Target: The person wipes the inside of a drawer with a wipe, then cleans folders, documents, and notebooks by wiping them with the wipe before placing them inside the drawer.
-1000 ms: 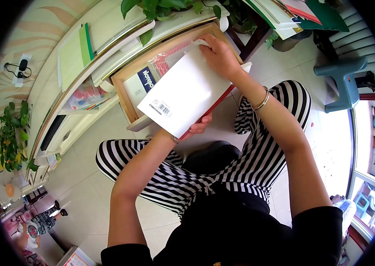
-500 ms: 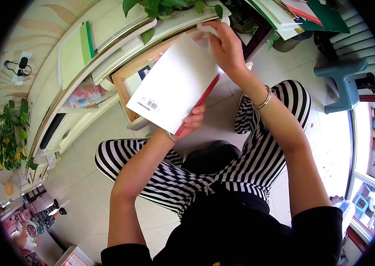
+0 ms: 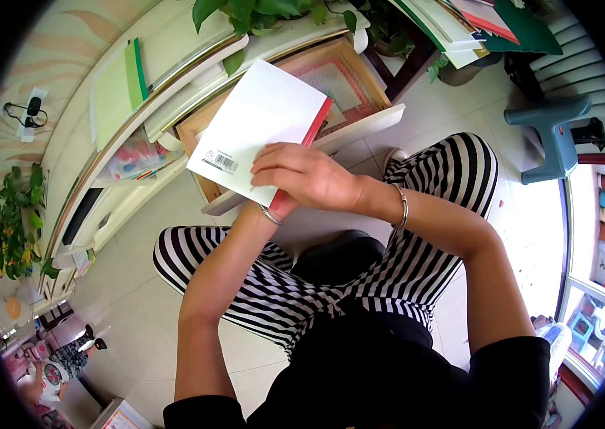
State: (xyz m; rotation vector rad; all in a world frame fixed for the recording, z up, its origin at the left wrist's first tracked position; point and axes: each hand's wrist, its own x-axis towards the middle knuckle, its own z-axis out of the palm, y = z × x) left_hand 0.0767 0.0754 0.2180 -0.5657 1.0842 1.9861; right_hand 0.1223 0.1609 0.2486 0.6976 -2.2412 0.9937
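A white book [image 3: 263, 107] with a red spine and a printed barcode lies tilted above the open drawer [image 3: 381, 118]. My left hand [image 3: 284, 205] grips its lower corner by the spine; its fingers are mostly hidden by my right hand. Across the book's lower part, beside the barcode, lies my right hand [image 3: 309, 175], fingers bent and close together, pressing on the cover. The crumpled white tissue that showed in this hand a moment earlier is now hidden, apparently under the fingers. Inside the drawer a red-and-white patterned item [image 3: 338, 86] shows behind the book.
Leafy plants [image 3: 266, 11] hang over the cabinet top, where a green-edged folder [image 3: 120, 93] lies. A blue stool [image 3: 552, 132] stands at the right, below stacked papers [image 3: 445, 32]. Another person [image 3: 59, 372] is at the far lower left.
My right hand has come from the book's upper corner down and left to its lower part. The book has shifted slightly left, uncovering more of the drawer. My left hand keeps its hold.
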